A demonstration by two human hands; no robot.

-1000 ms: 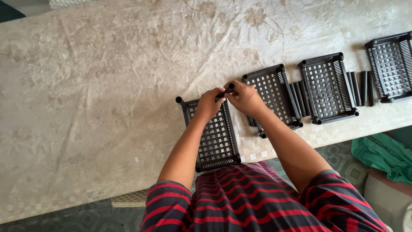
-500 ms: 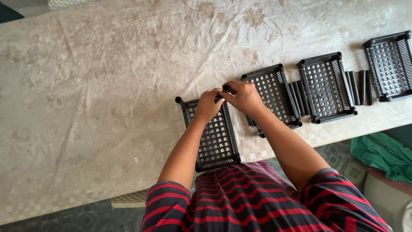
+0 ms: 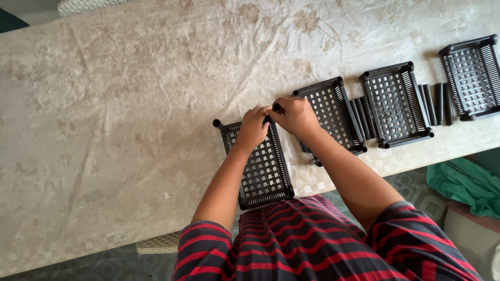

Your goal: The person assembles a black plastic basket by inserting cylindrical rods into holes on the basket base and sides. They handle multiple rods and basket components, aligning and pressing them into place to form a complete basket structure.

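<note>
Near tray [image 3: 263,166] set at the worktop's [image 3: 104,130] front edge, its close end just overhanging toward the striped shirt [image 3: 302,244]. Wide bare room to the left and beyond; crowded to the right, with a second tray [image 3: 330,112] just beside, then loose black tubes [image 3: 361,118], a third tray [image 3: 396,104], more tubes [image 3: 436,103] and a fourth tray [image 3: 471,75] cut by the frame edge. Pale, marbled, floral-patterned cover over the worktop; patterned floor tiles below, green cloth [image 3: 466,184] at lower right. Long axis of the near tray running away from the body, tilted slightly leftward at the far end; one short post [image 3: 216,124] upright in the far left corner. Left hand [image 3: 254,126] resting on the far right corner, fingers curled on the rim. Right hand [image 3: 296,117] closed around a black tube [image 3: 276,108], its open end up, at that same corner.
</note>
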